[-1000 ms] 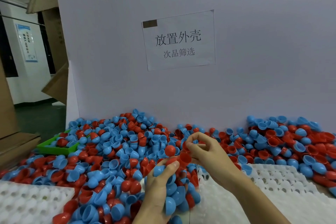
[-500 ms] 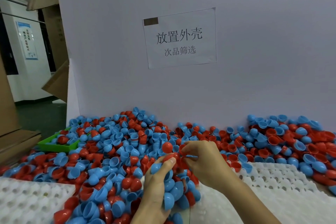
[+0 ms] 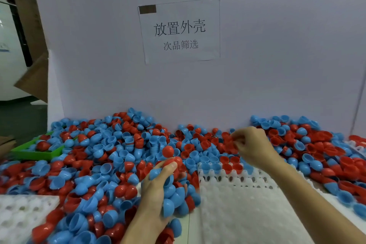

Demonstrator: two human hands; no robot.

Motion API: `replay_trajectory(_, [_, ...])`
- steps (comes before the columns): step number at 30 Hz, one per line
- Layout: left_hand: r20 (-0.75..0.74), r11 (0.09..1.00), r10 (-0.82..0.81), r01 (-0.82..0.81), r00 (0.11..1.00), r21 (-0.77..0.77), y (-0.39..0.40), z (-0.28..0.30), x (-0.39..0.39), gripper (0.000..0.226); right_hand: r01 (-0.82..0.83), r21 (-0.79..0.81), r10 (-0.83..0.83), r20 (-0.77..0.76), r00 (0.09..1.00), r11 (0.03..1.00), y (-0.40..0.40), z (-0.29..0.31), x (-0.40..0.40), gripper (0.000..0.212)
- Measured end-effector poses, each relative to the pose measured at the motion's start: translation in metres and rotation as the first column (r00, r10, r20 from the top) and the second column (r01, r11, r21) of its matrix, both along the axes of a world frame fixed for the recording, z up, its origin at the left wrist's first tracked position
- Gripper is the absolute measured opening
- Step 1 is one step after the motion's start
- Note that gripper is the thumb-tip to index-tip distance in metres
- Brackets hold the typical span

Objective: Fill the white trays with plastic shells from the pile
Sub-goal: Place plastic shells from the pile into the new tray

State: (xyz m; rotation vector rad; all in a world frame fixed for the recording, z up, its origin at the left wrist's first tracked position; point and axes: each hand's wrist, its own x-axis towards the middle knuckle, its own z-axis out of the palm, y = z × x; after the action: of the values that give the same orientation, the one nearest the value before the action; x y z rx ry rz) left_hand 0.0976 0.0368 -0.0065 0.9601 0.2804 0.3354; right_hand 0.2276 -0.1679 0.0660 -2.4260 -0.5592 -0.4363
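Your left hand [image 3: 158, 186] cradled a stack of shells [image 3: 174, 190] beside the white tray [image 3: 237, 204]; right hand [image 3: 251, 144] pinched a red shell at the tray's far edge. Best seated dome-down in the next free pocket.

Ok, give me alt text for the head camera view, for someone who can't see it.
A person's left hand grips a handful of blue and red plastic shells while the right hand pinches a red shell above a white tray holding a few shells along its far edge. A big shell pile lies against a white wall with a paper sign.
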Motion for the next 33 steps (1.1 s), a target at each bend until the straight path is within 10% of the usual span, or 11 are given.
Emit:
replay_trajectory(14, [-0.007, 0.999, -0.030, 0.030, 1.000, -0.032, -0.004, 0.005, -0.004, 0.043, 0.065, -0.658, -0.191, -0.122, 0.974, 0.750, -0.055, -0.039, 0.055, 0.016])
replay_trajectory(27, [-0.011, 0.997, -0.047, 0.046, 0.999, -0.058, -0.006, 0.010, -0.007, 0.039, 0.096, -0.686, -0.177, -0.049, 0.983, 0.721, -0.051, -0.026, 0.055, 0.022])
replay_trajectory(33, [0.005, 0.996, -0.064, 0.064, 0.998, -0.061, -0.006, 0.010, -0.008, 0.025, -0.085, -0.439, 0.086, -0.017, 0.996, 0.894, 0.001, -0.005, 0.013, 0.026])
